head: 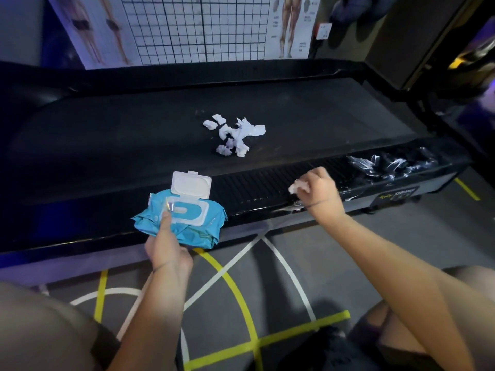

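Note:
A blue pack of wet wipes with its white lid flipped open lies on the near side rail of a black treadmill. My left hand grips the pack's near edge, thumb on top beside the opening. My right hand holds a crumpled white wipe against the ribbed rail to the right of the pack. A heap of used white wipes lies on the treadmill belt.
A crumpled dark plastic bag sits on the rail's right end. Behind the treadmill stands a wall with a grid chart and anatomy posters. The grey floor has yellow and white lines. My knees show at the lower corners.

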The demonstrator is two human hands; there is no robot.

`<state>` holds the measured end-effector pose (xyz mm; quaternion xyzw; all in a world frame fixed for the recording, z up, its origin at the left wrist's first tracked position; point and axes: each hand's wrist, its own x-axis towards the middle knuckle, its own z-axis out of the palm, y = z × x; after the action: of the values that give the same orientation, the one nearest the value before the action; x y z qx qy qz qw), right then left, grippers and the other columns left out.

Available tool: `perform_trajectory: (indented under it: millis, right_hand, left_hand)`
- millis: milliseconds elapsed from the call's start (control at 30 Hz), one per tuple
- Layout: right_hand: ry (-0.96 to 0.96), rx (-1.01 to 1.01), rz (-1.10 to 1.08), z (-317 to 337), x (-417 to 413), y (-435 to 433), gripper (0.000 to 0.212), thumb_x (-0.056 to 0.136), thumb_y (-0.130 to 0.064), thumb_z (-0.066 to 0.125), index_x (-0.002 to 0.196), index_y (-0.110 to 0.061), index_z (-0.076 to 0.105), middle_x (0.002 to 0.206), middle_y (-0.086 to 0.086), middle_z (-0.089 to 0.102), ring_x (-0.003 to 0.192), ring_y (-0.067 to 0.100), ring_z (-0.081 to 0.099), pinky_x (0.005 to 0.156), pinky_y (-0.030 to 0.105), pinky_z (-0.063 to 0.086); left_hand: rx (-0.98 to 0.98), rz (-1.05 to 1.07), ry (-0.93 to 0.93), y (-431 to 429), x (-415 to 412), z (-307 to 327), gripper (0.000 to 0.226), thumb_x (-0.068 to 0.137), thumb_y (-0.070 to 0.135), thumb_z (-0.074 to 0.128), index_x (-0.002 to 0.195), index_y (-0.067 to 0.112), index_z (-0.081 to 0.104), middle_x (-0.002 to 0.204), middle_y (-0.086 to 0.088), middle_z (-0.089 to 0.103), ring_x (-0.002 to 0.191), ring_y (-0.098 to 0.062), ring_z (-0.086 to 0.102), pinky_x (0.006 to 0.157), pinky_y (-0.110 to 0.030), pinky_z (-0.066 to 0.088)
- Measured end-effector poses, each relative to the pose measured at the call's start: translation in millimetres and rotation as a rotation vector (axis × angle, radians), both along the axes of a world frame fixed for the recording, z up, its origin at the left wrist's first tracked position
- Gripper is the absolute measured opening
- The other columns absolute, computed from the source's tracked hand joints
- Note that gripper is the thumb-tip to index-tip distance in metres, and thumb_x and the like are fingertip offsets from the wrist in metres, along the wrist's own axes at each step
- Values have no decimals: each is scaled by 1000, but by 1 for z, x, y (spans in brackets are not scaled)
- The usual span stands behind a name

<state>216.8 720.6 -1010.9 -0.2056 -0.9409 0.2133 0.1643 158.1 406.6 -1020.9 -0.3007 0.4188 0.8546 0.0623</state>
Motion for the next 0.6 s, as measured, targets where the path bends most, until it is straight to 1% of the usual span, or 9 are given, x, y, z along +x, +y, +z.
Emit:
perform_trajectory:
  millis: [100,200,300,367,433,467,533,567,600]
  right_hand:
    - [-2,28,223,-11,9,-27,15,86,-1,67,99,-7,70,112,5,54,92,20,63,78,24,48]
    - [-92,228,437,-24,12,-54,23,74,0,69,89,-18,67,99,-2,55,84,18,61,62,30,47]
    - [-203,362,506,-36,12,-55,32,64,2,77,80,-22,62,88,-1,52,77,21,57,58,32,47]
    - [-242,417,512,-41,12,-47,38,58,5,81,74,-22,59,82,-1,51,70,22,56,54,34,49]
    - [-299,458,488,-41,13,-44,41,54,5,85,72,-21,57,80,-1,52,67,22,57,49,32,47]
    - [-344,477,465,-40,15,-46,39,56,4,85,74,-19,59,82,0,54,71,23,59,52,32,47]
    - [-449,469,431,-35,18,-50,24,78,1,72,94,-14,65,102,4,58,94,26,61,70,36,50]
    - [-510,473,412,-33,21,-51,23,87,1,63,105,-13,63,113,5,56,105,27,58,76,37,49]
    - [-544,480,390,-31,22,-53,26,90,1,57,112,-12,62,119,5,54,111,27,57,77,37,47]
  left_hand:
    - [11,-29,1,3,2,-1,7,102,20,72,108,23,72,104,4,79,80,-12,80,60,-32,62]
    - [14,-48,4,4,4,-2,9,102,19,72,110,23,72,107,3,79,85,-13,79,68,-36,63]
    - [25,-49,-2,3,6,-3,12,102,19,72,113,22,73,109,2,79,93,-16,79,80,-41,63]
    - [21,-52,-7,2,8,-5,13,102,19,72,115,22,73,108,2,79,94,-17,79,78,-40,63]
    - [18,-56,-20,3,10,-6,11,102,20,72,113,23,72,103,3,80,89,-15,79,76,-39,63]
    - [23,-62,-23,3,12,-7,10,102,20,72,111,23,72,101,4,80,87,-15,80,76,-39,62]
    - [32,-73,-30,4,15,-6,8,101,20,72,109,24,72,98,4,80,84,-15,80,77,-40,62]
    - [32,-78,-36,6,16,-6,8,101,20,73,108,24,73,97,5,80,84,-15,80,78,-40,62]
    - [33,-83,-42,7,16,-5,8,101,20,73,108,23,73,96,5,80,83,-15,80,79,-40,62]
